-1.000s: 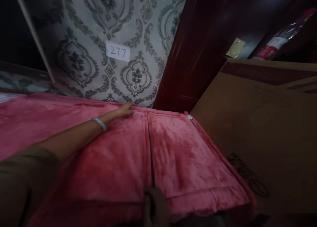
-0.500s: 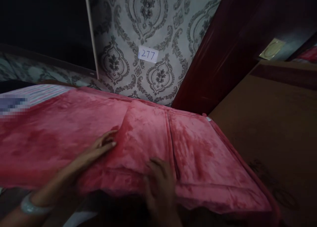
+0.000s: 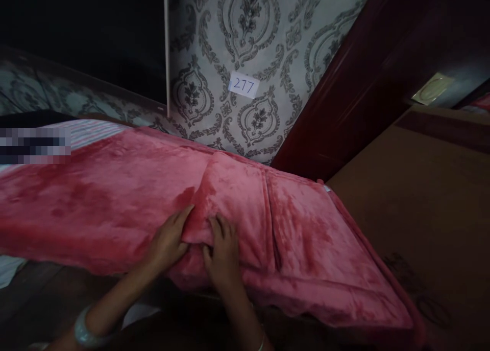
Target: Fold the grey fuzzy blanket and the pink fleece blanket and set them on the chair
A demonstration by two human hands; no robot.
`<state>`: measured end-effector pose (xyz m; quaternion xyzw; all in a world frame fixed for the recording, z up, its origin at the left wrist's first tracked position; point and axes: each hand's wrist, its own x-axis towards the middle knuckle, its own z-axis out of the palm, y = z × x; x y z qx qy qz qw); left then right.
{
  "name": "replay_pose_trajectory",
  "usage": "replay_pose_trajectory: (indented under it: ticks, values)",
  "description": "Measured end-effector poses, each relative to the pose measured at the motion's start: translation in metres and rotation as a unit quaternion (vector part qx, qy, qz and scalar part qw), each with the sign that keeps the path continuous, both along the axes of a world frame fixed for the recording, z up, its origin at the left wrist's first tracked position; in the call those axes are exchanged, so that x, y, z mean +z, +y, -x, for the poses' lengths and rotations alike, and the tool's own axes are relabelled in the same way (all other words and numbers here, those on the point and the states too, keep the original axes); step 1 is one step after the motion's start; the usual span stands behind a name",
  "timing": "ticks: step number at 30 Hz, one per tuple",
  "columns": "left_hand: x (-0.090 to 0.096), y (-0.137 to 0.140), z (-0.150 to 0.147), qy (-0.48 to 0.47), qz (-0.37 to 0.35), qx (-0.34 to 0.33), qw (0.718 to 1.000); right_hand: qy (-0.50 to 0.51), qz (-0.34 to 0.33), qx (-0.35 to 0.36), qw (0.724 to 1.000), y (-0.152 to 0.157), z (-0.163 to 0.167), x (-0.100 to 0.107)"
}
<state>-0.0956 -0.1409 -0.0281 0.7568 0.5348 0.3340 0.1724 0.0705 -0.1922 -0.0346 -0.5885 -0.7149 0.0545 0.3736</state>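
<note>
A pink plush blanket [image 3: 126,187] is spread along a long, low surface. Toward its right half a folded part [image 3: 241,187] lies on top, with a dark gap running between its layers. My left hand [image 3: 168,243] is at the left corner of that fold, thumb below and fingers along the edge. Close beside it, my right hand [image 3: 224,249] pinches the fold's near edge, thumb under and fingertips on top. Bunched fabric hides part of both grips. A small white label [image 3: 326,188] shows at the far right corner.
Behind stands a patterned wall [image 3: 225,106] with a paper marked 277 [image 3: 244,85]. A dark screen [image 3: 84,39] is at upper left, a dark red frame [image 3: 337,80] and a large brown box [image 3: 429,197] at right. Striped cloth [image 3: 99,131] lies far left.
My right hand has moved left and away from me onto the fold's near edge. My left hand has come right to the fold's corner, and the two hands are closer together.
</note>
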Motion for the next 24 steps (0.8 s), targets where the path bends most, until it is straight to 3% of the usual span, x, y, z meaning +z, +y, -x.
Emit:
replay_pose_trajectory:
  ticks: [3, 8, 16, 19, 24]
  values:
    - [0.004, 0.001, 0.003, -0.016, 0.024, 0.005, 1.0, -0.025, 0.015, -0.003, 1.0, 0.001, 0.006, 0.005]
    - [-0.003, -0.007, 0.02, -0.104, -0.019, 0.045, 0.993, -0.058, 0.003, -0.004, 0.998, 0.006, 0.012, 0.006]
    - [-0.009, -0.007, 0.029, 0.016, 0.005, 0.004, 1.0, -0.048, -0.037, 0.015, 0.998, 0.011, 0.0, -0.022]
    - [-0.009, -0.004, 0.031, 0.012, 0.01, -0.004, 1.0, -0.058, -0.028, 0.03, 0.997, 0.006, -0.001, -0.011]
    - [-0.018, 0.002, 0.035, -0.004, -0.009, 0.009, 1.0, -0.019, 0.017, 0.083, 0.996, -0.014, -0.015, 0.031]
